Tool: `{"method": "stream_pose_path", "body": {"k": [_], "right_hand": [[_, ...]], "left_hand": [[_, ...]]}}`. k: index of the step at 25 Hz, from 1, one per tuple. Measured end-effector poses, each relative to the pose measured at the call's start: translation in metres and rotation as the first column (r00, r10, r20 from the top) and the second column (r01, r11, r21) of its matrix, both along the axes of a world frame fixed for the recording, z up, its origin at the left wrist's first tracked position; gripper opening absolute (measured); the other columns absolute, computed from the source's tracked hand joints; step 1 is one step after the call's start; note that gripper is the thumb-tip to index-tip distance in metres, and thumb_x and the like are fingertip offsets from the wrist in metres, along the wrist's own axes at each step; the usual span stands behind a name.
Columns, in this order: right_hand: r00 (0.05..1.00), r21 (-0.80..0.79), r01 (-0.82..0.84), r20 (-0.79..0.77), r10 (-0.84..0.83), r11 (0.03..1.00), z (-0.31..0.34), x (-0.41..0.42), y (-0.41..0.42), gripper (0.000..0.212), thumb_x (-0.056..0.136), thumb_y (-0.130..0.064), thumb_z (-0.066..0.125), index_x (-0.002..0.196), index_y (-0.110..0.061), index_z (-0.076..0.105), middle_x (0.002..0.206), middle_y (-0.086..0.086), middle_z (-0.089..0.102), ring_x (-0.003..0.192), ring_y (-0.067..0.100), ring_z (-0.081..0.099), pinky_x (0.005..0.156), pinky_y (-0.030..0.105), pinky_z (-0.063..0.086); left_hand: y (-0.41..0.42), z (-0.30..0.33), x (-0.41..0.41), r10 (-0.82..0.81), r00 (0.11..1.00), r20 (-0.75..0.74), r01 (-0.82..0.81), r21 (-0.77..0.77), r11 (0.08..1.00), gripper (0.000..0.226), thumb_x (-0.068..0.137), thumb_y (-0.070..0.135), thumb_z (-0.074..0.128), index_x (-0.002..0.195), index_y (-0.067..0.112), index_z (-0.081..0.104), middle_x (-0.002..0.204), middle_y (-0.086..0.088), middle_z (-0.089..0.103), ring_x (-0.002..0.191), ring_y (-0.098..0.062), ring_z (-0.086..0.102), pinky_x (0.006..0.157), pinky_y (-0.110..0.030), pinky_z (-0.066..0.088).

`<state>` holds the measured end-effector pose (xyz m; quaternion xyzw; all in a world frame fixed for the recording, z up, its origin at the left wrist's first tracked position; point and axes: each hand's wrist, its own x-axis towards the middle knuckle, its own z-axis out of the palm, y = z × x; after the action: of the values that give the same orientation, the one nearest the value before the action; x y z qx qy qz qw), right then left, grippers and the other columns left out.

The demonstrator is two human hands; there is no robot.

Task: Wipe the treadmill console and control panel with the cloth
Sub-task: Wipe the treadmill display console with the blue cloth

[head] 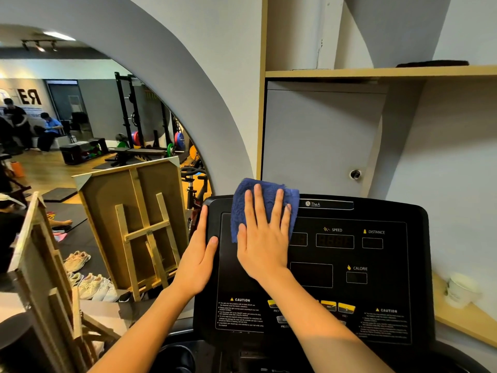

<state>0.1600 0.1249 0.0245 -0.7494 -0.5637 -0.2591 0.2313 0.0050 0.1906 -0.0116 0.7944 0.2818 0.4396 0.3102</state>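
Grey wall (188, 76) with arched mirror (80, 130), wooden shelf (376, 72), grey cabinet door (320, 138).

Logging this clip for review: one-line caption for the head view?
Right hand presses a blue cloth flat on the treadmill console while the left hand steadies its left edge.
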Motion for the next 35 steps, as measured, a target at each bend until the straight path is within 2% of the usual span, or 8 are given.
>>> {"method": "stream_pose_path", "body": {"k": [5, 8, 15, 20, 26, 30, 32, 35], "right_hand": [[0.996, -0.032, -0.081, 0.031, 0.082, 0.996, -0.003, -0.017, 0.005, 0.074, 0.102, -0.043, 0.033, 0.160, -0.019, -0.005, 0.169, 0.006, -0.010, 0.151, 0.043, -0.017, 0.121, 0.061, 0.006], [0.993, -0.044, -0.111, 0.043, 0.113, 0.993, -0.005, -0.023, 0.005, 0.073, 0.102, -0.043, 0.033, 0.160, -0.019, -0.004, 0.169, 0.005, -0.011, 0.152, 0.043, -0.017, 0.122, 0.060, 0.006], [0.981, -0.062, -0.186, 0.042, 0.189, 0.981, -0.017, -0.036, 0.001, 0.068, 0.103, -0.041, 0.031, 0.161, -0.019, 0.004, 0.170, 0.003, -0.005, 0.153, 0.038, -0.015, 0.123, 0.058, 0.007], [0.977, -0.098, -0.207, 0.036, 0.211, 0.973, -0.031, -0.046, -0.003, 0.069, 0.102, -0.040, 0.033, 0.161, -0.019, 0.003, 0.170, 0.004, -0.005, 0.153, 0.038, -0.015, 0.123, 0.058, 0.007], [0.971, -0.155, -0.231, 0.029, 0.239, 0.960, -0.053, -0.061, -0.016, 0.069, 0.101, -0.040, 0.035, 0.161, -0.022, 0.007, 0.170, 0.002, -0.005, 0.153, 0.037, -0.017, 0.123, 0.057, 0.005], [0.955, -0.218, -0.283, 0.023, 0.295, 0.934, -0.074, -0.071, -0.031, 0.069, 0.099, -0.040, 0.040, 0.161, -0.023, 0.013, 0.170, 0.000, -0.002, 0.153, 0.036, -0.018, 0.124, 0.056, 0.006], [0.943, -0.256, -0.314, 0.022, 0.331, 0.914, -0.086, -0.076, -0.040, 0.067, 0.099, -0.039, 0.040, 0.160, -0.023, 0.017, 0.170, 0.001, 0.001, 0.153, 0.036, -0.017, 0.124, 0.056, 0.007], [0.926, -0.315, -0.349, 0.027, 0.376, 0.883, -0.104, -0.079, -0.053, 0.066, 0.099, -0.039, 0.040, 0.159, -0.023, 0.019, 0.169, 0.003, 0.005, 0.153, 0.036, -0.017, 0.123, 0.057, 0.008]], "left_hand": [[0.001, -0.003, 0.000, -0.015, 0.999, 0.031, 0.015, -0.019, 1.000, 0.061, 0.101, 0.045, 0.028, 0.154, 0.050, -0.003, 0.162, 0.014, 0.025, 0.139, -0.019, 0.044, 0.108, -0.037, 0.042], [0.001, -0.004, -0.001, -0.065, 0.995, 0.072, 0.068, -0.049, 0.996, 0.059, 0.102, 0.039, 0.023, 0.155, 0.045, -0.001, 0.162, 0.010, 0.027, 0.144, -0.007, 0.035, 0.111, -0.020, 0.033], [0.002, -0.003, -0.005, -0.126, 0.987, 0.104, 0.138, -0.121, 0.983, 0.058, 0.103, 0.034, 0.019, 0.158, 0.036, 0.000, 0.163, 0.006, 0.025, 0.147, -0.009, 0.029, 0.121, -0.042, 0.023], [-0.005, 0.002, -0.012, -0.126, 0.990, 0.069, 0.134, -0.113, 0.985, 0.051, 0.104, 0.038, 0.019, 0.151, 0.055, 0.008, 0.160, 0.012, 0.030, 0.145, -0.008, 0.034, 0.119, -0.041, 0.028], [-0.006, 0.001, -0.021, -0.062, 0.998, 0.004, 0.062, -0.153, 0.986, 0.062, 0.100, 0.051, 0.028, 0.156, 0.042, 0.002, 0.143, 0.026, 0.042, 0.122, 0.008, 0.053, 0.114, -0.037, 0.037], [-0.011, 0.003, -0.024, 0.067, 0.997, -0.040, -0.072, -0.140, 0.988, 0.057, 0.104, 0.036, 0.030, 0.155, 0.043, 0.006, 0.118, -0.018, 0.064, 0.073, 0.003, 0.064, 0.077, -0.031, 0.051], [-0.012, 0.006, -0.026, 0.100, 0.993, -0.070, -0.106, -0.086, 0.991, 0.056, 0.107, 0.027, 0.029, 0.156, 0.042, 0.005, 0.097, -0.005, 0.065, 0.067, 0.001, 0.063, 0.067, -0.023, 0.042], [-0.007, 0.013, -0.030, 0.088, 0.994, -0.071, -0.089, -0.005, 0.996, 0.058, 0.107, 0.028, 0.031, 0.157, 0.039, 0.004, 0.103, 0.020, 0.056, 0.079, 0.001, 0.064, 0.072, -0.024, 0.044]]}}
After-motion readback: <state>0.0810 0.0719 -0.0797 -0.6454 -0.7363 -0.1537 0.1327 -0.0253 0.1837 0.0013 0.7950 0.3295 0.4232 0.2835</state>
